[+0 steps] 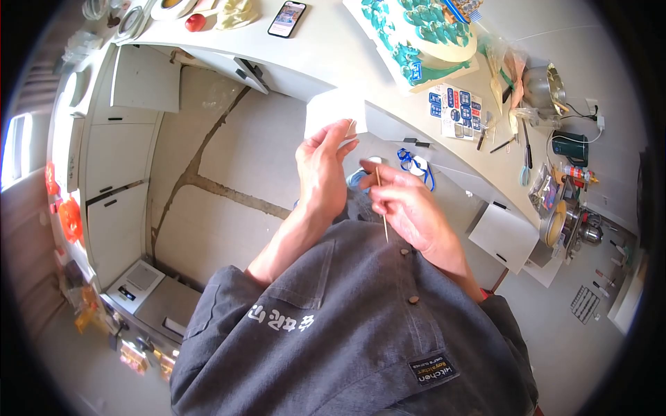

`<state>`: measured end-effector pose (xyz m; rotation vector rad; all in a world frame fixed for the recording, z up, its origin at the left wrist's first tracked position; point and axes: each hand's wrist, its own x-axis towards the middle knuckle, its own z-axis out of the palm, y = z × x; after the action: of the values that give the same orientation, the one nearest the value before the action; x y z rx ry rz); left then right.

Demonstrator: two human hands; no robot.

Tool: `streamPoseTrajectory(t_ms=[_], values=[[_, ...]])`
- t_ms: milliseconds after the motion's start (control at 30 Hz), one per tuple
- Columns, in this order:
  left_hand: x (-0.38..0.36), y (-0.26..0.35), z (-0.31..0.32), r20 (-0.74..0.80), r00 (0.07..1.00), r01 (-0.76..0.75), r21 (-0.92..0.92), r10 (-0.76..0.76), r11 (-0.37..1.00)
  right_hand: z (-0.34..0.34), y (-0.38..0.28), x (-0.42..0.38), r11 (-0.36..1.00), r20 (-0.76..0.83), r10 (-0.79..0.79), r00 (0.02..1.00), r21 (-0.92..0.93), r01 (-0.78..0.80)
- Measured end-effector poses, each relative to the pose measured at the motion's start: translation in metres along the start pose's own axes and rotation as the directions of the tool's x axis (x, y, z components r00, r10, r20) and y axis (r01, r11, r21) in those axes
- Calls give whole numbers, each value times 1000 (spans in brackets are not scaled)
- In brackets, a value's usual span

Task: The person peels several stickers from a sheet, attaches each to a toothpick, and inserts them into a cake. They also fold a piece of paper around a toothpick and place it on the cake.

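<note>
My left hand (322, 166) is raised in front of my chest, its thumb and fingers pinched on a small piece too small to make out. Behind those fingertips shows a white panel (334, 111). Lower and to the right, my right hand (406, 204) holds a thin wooden stick (383, 215) between thumb and fingers, the stick pointing down toward my apron. The two hands are apart. On the counter beyond them stands a cake (423, 41) with teal and white decoration, and beside it lies a sheet of blue and red stickers (456, 111).
A phone (287, 19) and a red round object (195, 23) lie on the white counter (326, 41). Piping bags (512, 83), a metal pot (543, 87) and a whisk (524, 173) are at the right. Below are cabinet doors, one open (146, 78).
</note>
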<state>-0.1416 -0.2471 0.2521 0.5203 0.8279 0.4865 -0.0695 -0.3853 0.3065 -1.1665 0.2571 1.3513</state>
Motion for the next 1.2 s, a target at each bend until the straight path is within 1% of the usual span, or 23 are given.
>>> streamPoseTrajectory(t_ms=[100,133,233,267,367,467,567,667,700,767,867,967,1100,1133,1200], values=[[3,-2,-1,-38,999,5,15,-4,1000,3,-2,-15,997,111,3,994,-81,6],[3,-3,-1,-28,1000,2,4,-2,1000,-1,5,-12,983,55,-116,992,-133,122],[4,-4,2,11,1000,3,-21,-3,1000,11,-9,-4,878,-95,-343,934,-385,283],[3,-5,3,25,1000,5,-27,-5,1000,13,-13,2,829,-129,-399,908,-473,297],[0,-3,11,43,999,34,-33,-33,999,1,-13,30,689,-124,-543,831,-632,356],[0,-1,15,54,998,47,-44,-45,998,5,-15,34,708,-136,-553,822,-596,378],[1,-4,13,85,996,48,-78,-41,996,6,-12,35,700,-144,-587,797,-586,409],[0,-4,15,128,990,73,-115,-59,991,4,-12,35,657,-137,-577,805,-664,357],[-1,-3,16,144,987,86,-127,-68,988,3,-11,36,657,-137,-578,804,-663,359],[-2,-3,18,144,986,102,-147,-81,984,2,-10,37,656,-136,-581,802,-662,363],[-1,-5,18,145,983,137,-182,-111,974,0,-10,37,608,-97,-635,766,-675,419],[3,-11,14,158,979,158,-204,-127,966,-3,-7,39,588,-73,-671,737,-659,469],[4,-14,11,160,978,163,-192,-133,968,-2,-6,39,624,-108,-670,734,-618,478],[3,-13,12,145,981,153,-192,-126,969,-3,-4,41,623,-113,-679,726,-612,487],[0,-12,14,114,987,132,-193,-111,972,-3,-4,41,635,-137,-663,736,-624,456]])
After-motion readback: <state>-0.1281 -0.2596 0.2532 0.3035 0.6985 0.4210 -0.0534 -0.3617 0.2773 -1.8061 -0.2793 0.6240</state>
